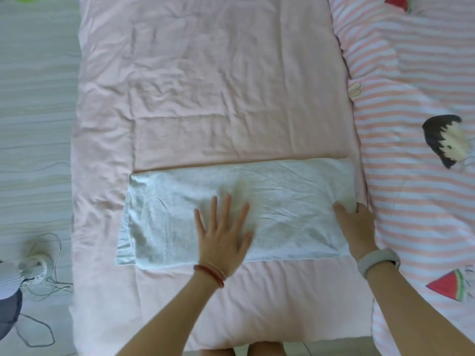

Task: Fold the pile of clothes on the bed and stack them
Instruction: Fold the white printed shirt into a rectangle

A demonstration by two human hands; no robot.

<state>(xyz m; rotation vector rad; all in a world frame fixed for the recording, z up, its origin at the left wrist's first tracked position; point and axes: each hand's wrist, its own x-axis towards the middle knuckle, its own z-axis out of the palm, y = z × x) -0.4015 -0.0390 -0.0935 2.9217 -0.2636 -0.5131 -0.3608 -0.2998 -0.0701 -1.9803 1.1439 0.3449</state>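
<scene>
A light grey garment (236, 214), folded into a long band, lies flat across the pink bedsheet (205, 98) in the lower middle of the frame, running left to right. Its left end shows a narrower layer sticking out past the top fold, slightly rumpled; the rest is smooth with a few creases

My left hand (223, 237) rests on the garment near its middle, palm down, fingers straight and spread apart, holding nothing. A red string bracelet (209, 274) sits at that wrist

My right hand (357, 227) is at the garment's right end, at the lower right corner. Thumb lies on top of the cloth, the fingers curl round the edge, so it grips that end of the garment. A pale wristband (377, 260) is on that wrist

To the right of the frame, a pink-and-white striped quilt (411, 176) with watermelon slices and a cartoon head printed on it lies just beside the garment's right end; my right hand sits where the two meet

Left of the frame: pale floor (33, 124), a small white round thing (38, 263) with thin cables looping off it, lower left; too blurred to say what it is. Some grey and white cloth at the far lower-left edge, cut off by the frame

My bare knees show at the bottom edge, against the foot of the bed
</scene>
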